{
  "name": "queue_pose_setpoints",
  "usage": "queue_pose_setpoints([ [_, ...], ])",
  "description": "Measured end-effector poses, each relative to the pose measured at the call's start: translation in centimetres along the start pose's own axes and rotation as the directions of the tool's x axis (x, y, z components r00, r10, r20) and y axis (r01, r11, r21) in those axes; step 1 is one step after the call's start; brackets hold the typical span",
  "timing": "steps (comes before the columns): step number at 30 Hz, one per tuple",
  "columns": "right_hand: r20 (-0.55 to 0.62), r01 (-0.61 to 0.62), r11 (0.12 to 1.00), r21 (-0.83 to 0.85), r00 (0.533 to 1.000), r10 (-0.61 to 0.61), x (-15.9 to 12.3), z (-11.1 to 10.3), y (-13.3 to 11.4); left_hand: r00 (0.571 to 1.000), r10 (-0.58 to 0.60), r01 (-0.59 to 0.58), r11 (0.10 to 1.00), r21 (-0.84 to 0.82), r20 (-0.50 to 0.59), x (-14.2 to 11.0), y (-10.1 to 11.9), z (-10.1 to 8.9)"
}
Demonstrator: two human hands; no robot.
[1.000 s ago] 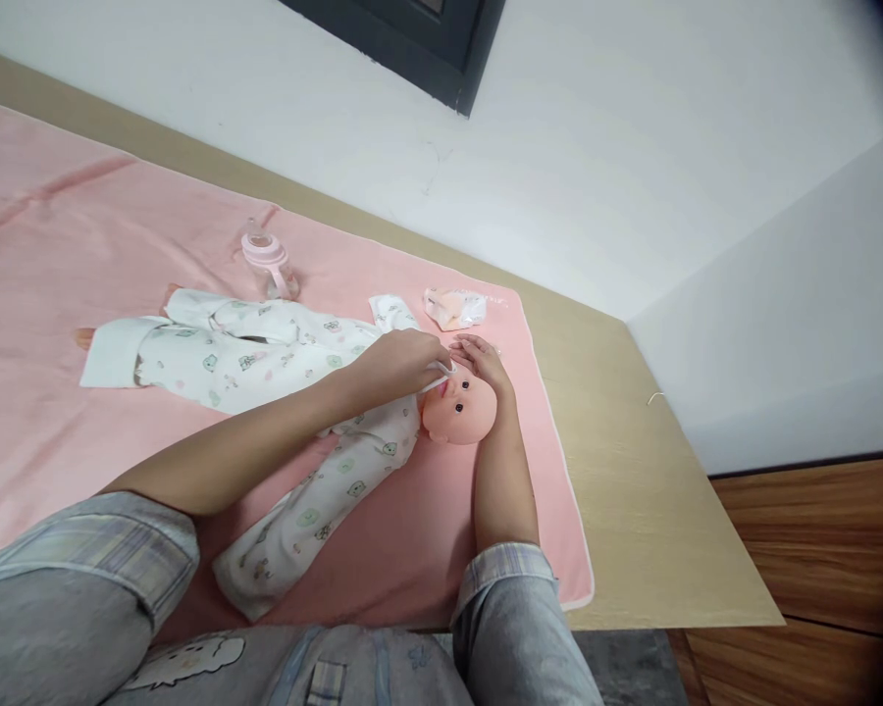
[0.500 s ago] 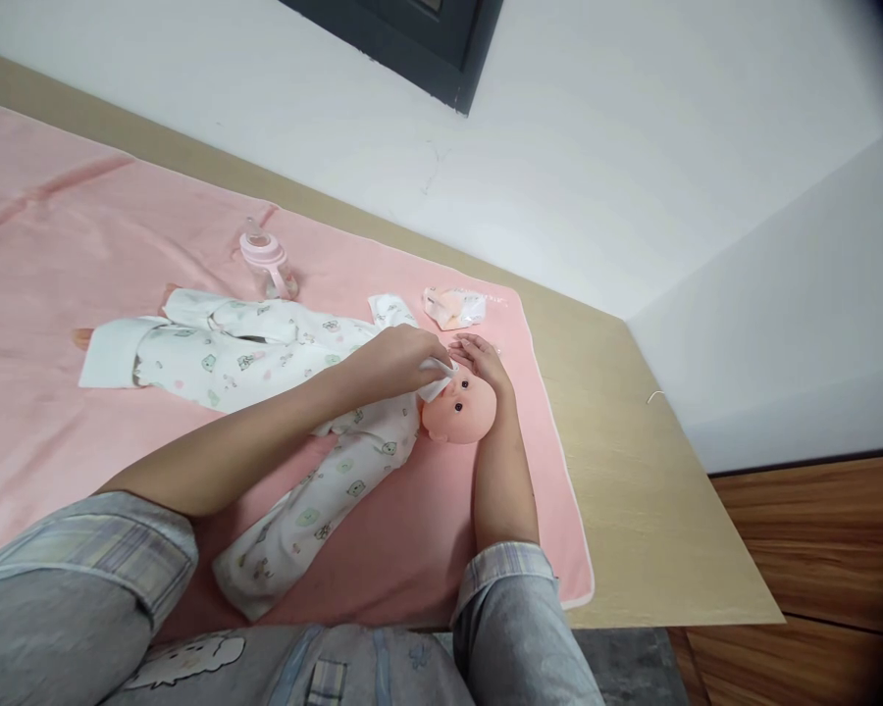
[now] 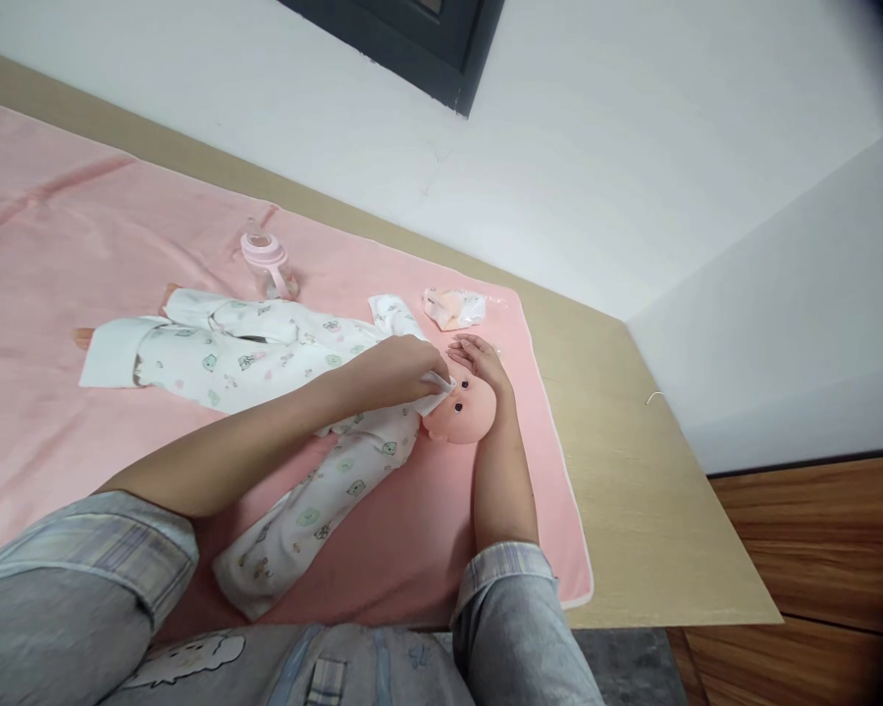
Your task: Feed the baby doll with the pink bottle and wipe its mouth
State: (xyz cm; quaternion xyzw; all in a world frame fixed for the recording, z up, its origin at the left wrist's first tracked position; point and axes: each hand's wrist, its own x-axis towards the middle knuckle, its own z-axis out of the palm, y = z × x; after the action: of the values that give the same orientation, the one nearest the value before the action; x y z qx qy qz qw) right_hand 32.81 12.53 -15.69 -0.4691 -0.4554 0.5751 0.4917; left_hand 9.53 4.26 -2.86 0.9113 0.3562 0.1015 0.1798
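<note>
A baby doll (image 3: 465,417) in a white patterned sleepsuit (image 3: 265,343) lies on its back, its head toward the right. My left hand (image 3: 409,369) is closed around a white wipe (image 3: 433,395), pressed to the lower part of the doll's face; the mouth is hidden behind it. Along the far side of the head rests my right hand (image 3: 481,359), its fingers extended and slightly curved, with nothing visible in them. The right forearm lies against the crown of the doll's head.
A pink blanket (image 3: 59,245) covers much of the tan tabletop (image 3: 633,471). Behind the doll's legs stands a pink-topped baby bottle (image 3: 266,260). A small plastic packet (image 3: 454,308) lies beyond my right hand. A white wall (image 3: 596,147) borders the table's far edge.
My left hand has shifted slightly nearer to me and turned a little, moving the wipe over the doll's lower face. My right hand, the doll's body and the bottle stay in place.
</note>
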Motion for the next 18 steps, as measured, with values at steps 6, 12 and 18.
queue_pose_setpoints([
  [6,0.007,0.001,1.000,-0.004,1.000,-0.001,0.1,-0.1,0.0,0.999,-0.012,0.012,1.000,0.001,-0.046,0.1,-0.4,0.4],
  [12,0.001,-0.008,1.000,-0.004,1.000,0.008,0.4,-0.3,0.3,0.996,-0.006,0.008,1.000,0.026,-0.084,0.4,-1.0,0.9],
  [18,-0.004,-0.022,0.999,-0.038,1.000,0.022,0.6,-0.3,0.1,0.994,-0.015,0.016,1.000,0.012,-0.109,0.6,-1.2,1.0],
])
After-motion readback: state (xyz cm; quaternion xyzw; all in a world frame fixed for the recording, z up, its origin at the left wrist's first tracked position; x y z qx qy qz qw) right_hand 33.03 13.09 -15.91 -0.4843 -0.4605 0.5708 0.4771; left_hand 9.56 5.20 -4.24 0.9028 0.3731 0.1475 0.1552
